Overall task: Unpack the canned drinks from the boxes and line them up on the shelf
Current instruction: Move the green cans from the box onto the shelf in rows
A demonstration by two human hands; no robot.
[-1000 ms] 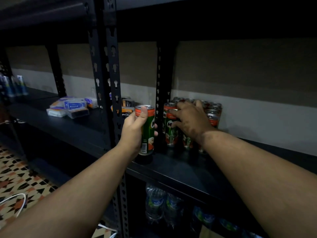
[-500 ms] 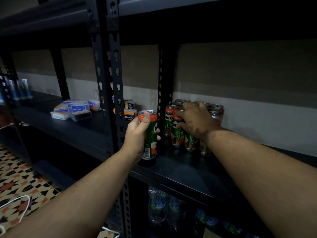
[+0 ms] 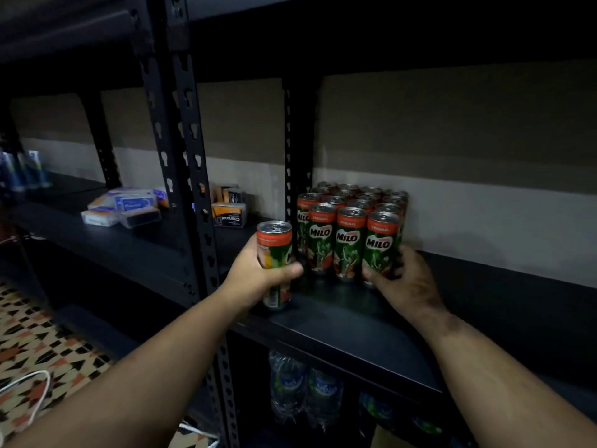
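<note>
- Left hand (image 3: 258, 275) grips a single Milo can (image 3: 274, 263) round its middle, thumb across the front, fingers wrapped behind; the can stands upright, its base at or just above the dark shelf (image 3: 349, 321), near the front edge.
- That held can sits just left of the packed block of Milo cans (image 3: 352, 227), apart from it by a narrow gap.
- Block of cans stands upright in tidy rows toward the back edge of the shelf, against the pale wall (image 3: 484, 218), beside the rear upright post (image 3: 298, 137).
- Right hand (image 3: 403, 279) is at the block's front right corner, fingers curled round the lower part of the front-right can (image 3: 381, 247), thumb low on its front.
- Front upright post (image 3: 190, 195), full of keyhole slots, rises just left of the held can.
- Beyond that post, on the neighbouring shelf board, lie small charcoal boxes (image 3: 229, 215) and a loose heap of pale packets (image 3: 122, 208).
- Under the shelf, water bottles (image 3: 303, 392) stand on the lower level, dim and blurred.
- Patterned floor tiles (image 3: 38, 344) and a white cable (image 3: 29, 386) show at bottom left.
</note>
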